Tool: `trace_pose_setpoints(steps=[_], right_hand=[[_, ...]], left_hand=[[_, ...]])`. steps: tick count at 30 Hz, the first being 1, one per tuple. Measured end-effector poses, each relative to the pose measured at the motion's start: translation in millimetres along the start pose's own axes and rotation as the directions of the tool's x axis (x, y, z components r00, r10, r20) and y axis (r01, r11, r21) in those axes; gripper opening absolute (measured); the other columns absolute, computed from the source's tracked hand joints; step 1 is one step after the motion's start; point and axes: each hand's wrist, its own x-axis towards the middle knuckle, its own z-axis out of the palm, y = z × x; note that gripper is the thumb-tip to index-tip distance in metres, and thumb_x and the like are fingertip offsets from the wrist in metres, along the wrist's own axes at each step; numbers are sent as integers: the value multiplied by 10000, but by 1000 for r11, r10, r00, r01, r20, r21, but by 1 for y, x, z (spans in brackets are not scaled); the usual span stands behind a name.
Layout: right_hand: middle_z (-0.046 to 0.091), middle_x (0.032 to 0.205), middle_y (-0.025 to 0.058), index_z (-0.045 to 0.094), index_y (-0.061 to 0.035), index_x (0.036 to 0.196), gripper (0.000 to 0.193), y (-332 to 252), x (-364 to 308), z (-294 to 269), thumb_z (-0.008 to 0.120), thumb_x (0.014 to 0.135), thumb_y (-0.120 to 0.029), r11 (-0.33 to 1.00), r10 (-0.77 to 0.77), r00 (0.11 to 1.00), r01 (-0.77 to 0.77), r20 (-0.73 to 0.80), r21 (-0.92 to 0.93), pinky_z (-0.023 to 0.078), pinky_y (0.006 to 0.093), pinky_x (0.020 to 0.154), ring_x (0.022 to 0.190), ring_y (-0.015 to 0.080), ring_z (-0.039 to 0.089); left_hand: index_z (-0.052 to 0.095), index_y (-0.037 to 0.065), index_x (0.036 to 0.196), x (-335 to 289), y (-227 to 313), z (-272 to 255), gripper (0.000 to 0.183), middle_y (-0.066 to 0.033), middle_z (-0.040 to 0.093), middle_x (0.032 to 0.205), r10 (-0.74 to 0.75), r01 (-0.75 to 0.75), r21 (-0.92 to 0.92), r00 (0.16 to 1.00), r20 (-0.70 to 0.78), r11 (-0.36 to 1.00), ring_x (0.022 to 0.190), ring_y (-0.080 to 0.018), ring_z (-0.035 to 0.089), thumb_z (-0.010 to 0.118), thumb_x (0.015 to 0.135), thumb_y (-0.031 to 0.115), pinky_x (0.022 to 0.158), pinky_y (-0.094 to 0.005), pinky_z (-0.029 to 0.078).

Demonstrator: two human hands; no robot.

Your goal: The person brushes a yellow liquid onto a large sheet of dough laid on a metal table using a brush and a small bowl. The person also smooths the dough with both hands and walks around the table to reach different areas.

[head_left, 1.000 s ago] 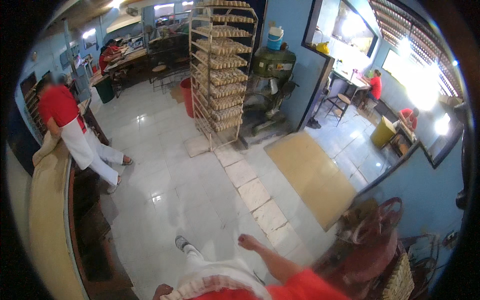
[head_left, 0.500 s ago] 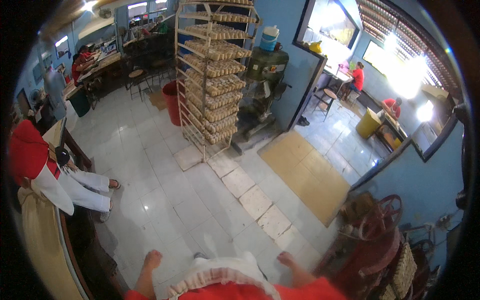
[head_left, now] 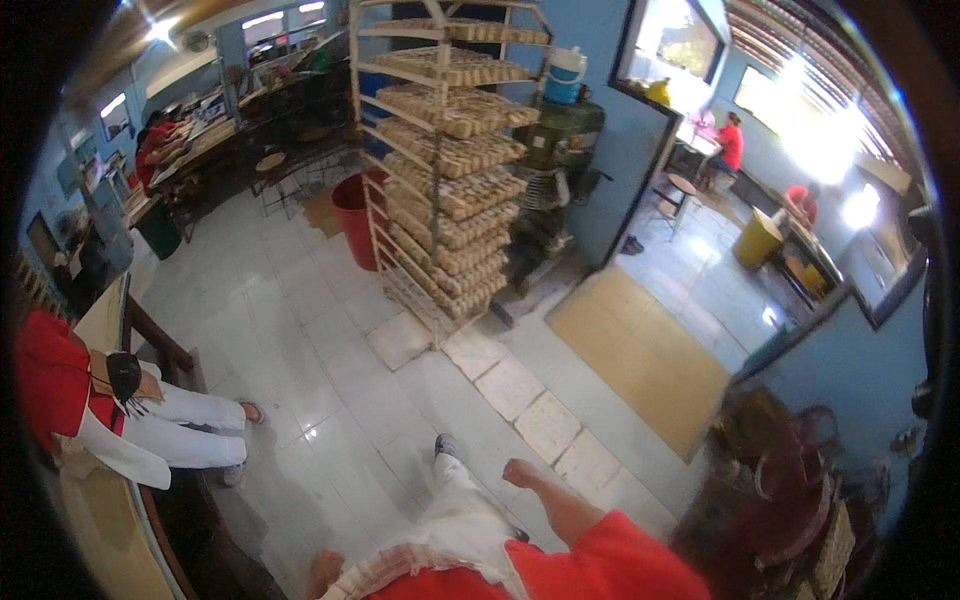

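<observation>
My right hand [head_left: 520, 474] swings out in front of me over the tiled floor, its fingers curled in with nothing seen in them. Low at the picture's edge, my left hand [head_left: 325, 572] hangs beside my pale apron [head_left: 400, 562]; blur and the frame's edge hide its fingers. Neither hand touches anything around it. One shoe [head_left: 446, 444] of mine is stepping forward on the floor tiles [head_left: 300, 400]. Ahead stands a tall metal rack [head_left: 437, 200] loaded with several trays [head_left: 455, 150] of small pale pieces.
A red bin [head_left: 356, 220] and a green machine [head_left: 560, 150] flank the rack. To the left, a person in red and white [head_left: 180, 410] is beside a bench [head_left: 110, 520]. Tan floor boards [head_left: 640, 360] lie before the right doorway. Dark red machinery [head_left: 790, 480] stands at the lower right.
My right hand has swung forward and my left hand back, and one leg has stepped out. The rack looks nearer and further right; the person at left shows more fully.
</observation>
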Motion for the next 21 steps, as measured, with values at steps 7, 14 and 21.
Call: trace_pose_setpoints(steps=[7,14,21], right_hand=[[728,907,122,724,-87,868,224,-8,223,-12,608,848,-277,517,-443,766,642,466,-566,559,464,790,881,321,698],[650,713,63,639,-55,866,202,-188,364,-62,717,805,-231,965,-253,912,216,324,146,529,355,557,601,180,621],[642,810,67,624,6,935,187,-360,460,-110,690,866,-155,879,-475,796,405,375,254,537,314,597,655,158,609]], left_hand=[[757,98,938,0,-39,-19,263,-161,743,857,198,-144,584,980,-30,799,779,-339,716,658,880,335,771,-429,565],[731,26,975,51,10,-38,425,-156,722,872,-481,437,-297,871,-95,849,802,-289,670,603,914,426,755,-441,536],[751,42,869,114,54,-54,450,-188,732,866,-202,201,-20,975,-96,979,871,-321,705,605,857,468,840,-450,539]])
